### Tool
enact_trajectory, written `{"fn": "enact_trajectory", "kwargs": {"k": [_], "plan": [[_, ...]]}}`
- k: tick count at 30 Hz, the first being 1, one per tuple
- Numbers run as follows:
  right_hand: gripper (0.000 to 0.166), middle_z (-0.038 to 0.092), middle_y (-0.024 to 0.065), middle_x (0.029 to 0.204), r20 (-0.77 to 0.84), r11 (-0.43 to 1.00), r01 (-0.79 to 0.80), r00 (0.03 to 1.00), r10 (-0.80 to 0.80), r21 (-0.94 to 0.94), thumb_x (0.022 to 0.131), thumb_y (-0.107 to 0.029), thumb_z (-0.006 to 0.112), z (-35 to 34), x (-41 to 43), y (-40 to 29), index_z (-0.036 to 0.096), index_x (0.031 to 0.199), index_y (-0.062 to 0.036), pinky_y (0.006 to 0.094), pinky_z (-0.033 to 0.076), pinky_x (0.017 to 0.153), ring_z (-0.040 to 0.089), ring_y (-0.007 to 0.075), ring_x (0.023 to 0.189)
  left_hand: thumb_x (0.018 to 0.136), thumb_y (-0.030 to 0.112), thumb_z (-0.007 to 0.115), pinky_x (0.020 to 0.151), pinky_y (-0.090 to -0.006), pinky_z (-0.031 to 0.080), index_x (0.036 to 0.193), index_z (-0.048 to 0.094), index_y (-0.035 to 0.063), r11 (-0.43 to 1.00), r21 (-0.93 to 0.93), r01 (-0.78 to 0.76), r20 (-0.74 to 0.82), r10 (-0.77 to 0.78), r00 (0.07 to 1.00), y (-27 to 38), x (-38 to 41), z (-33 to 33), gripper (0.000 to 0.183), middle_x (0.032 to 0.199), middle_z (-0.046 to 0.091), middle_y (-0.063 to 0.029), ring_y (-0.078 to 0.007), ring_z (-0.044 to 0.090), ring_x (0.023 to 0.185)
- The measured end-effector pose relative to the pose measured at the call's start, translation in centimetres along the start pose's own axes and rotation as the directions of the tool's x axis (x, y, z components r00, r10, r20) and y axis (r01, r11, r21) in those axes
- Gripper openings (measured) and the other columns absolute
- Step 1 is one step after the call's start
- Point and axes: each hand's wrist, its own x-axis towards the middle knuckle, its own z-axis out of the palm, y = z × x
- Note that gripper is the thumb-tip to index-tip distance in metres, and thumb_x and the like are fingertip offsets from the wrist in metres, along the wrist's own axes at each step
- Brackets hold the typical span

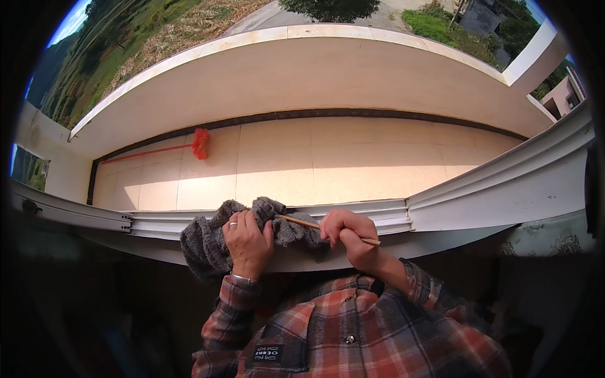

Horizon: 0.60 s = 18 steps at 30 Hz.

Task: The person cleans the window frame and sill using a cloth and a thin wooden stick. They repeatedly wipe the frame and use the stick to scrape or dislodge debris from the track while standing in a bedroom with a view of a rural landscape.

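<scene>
A dark grey fluffy cloth (203, 245) lies bunched over the white window track (156, 224) and sill. My left hand (248, 241), with a ring on one finger, presses and grips the cloth's middle. In my right hand (352, 234) is a thin wooden stick (300, 221), held slantwise. The stick's far tip touches a fold of the cloth just right of my left thumb; whether it goes into the fold I cannot tell. The right part of the cloth lies beneath the stick.
Beyond the track is a balcony with a tiled floor (274, 160) and a low wall (302, 71). A red long-handled brush (200, 144) lies on the tiles at the left. White window frames stand at both sides, and patterned fabric (548, 238) is at the right.
</scene>
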Motion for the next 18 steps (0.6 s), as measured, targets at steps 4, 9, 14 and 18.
{"fn": "enact_trajectory", "kwargs": {"k": [4, 9, 14, 18], "plan": [[0.016, 0.051, 0.0107, 0.075, -0.007, 0.993, -0.079, 0.997, 0.079, 0.088, 0.078, 0.003, 0.030, 1.4, 1.8, 1.6, 0.045, 0.074, -0.0014, 0.0287, 0.050, 0.060, 0.052, 0.0181, 0.073, 0.075, 0.013, 0.062, 0.086, -0.0444, 0.040, 0.103, 0.054, -0.0022, 0.989, -0.046, 0.141, -0.059, -0.143, 0.988, -0.5, -0.6, 0.9, 0.033, 0.099, 0.057, -0.0177, -0.0355, 0.053, 0.100], [0.017, 0.048, 0.0082, 0.072, -0.141, 0.689, -0.174, 0.916, 0.375, 0.703, 0.082, 0.001, 0.032, 0.9, 3.8, 5.0, 0.045, 0.075, -0.0049, 0.0459, 0.057, 0.074, 0.053, 0.0216, 0.074, 0.084, 0.010, 0.056, 0.078, -0.0440, 0.045, 0.098, 0.056, -0.0006, 0.927, -0.216, 0.307, -0.113, -0.336, 0.935, -2.7, -0.4, 1.5, 0.018, 0.090, 0.059, -0.0180, -0.0375, 0.056, 0.090], [0.020, 0.053, 0.0073, 0.076, -0.178, 0.408, 0.024, 0.922, 0.344, 0.913, 0.088, 0.000, 0.032, 2.3, 7.7, 2.8, 0.048, 0.077, -0.0060, 0.0493, 0.054, 0.086, 0.058, 0.0253, 0.086, 0.099, 0.017, 0.042, 0.079, -0.0430, 0.055, 0.117, 0.053, 0.0012, -0.169, -0.982, 0.082, 0.168, -0.604, 0.779, -8.1, 5.5, -4.8, 0.026, 0.107, 0.063, -0.0150, -0.0309, 0.063, 0.094], [0.022, 0.060, 0.0134, 0.086, -0.357, 0.842, 0.392, 0.897, -0.261, 0.370, 0.091, 0.003, 0.030, 0.3, 10.3, -2.8, 0.050, 0.084, -0.0029, 0.0441, 0.053, 0.088, 0.060, 0.0287, 0.099, 0.101, 0.027, 0.041, 0.087, -0.0360, 0.050, 0.124, 0.053, -0.0010, 0.179, -0.984, 0.025, -0.061, -0.463, 0.884, -10.6, 11.3, -7.3, 0.038, 0.115, 0.062, -0.0123, -0.0235, 0.062, 0.098]]}}
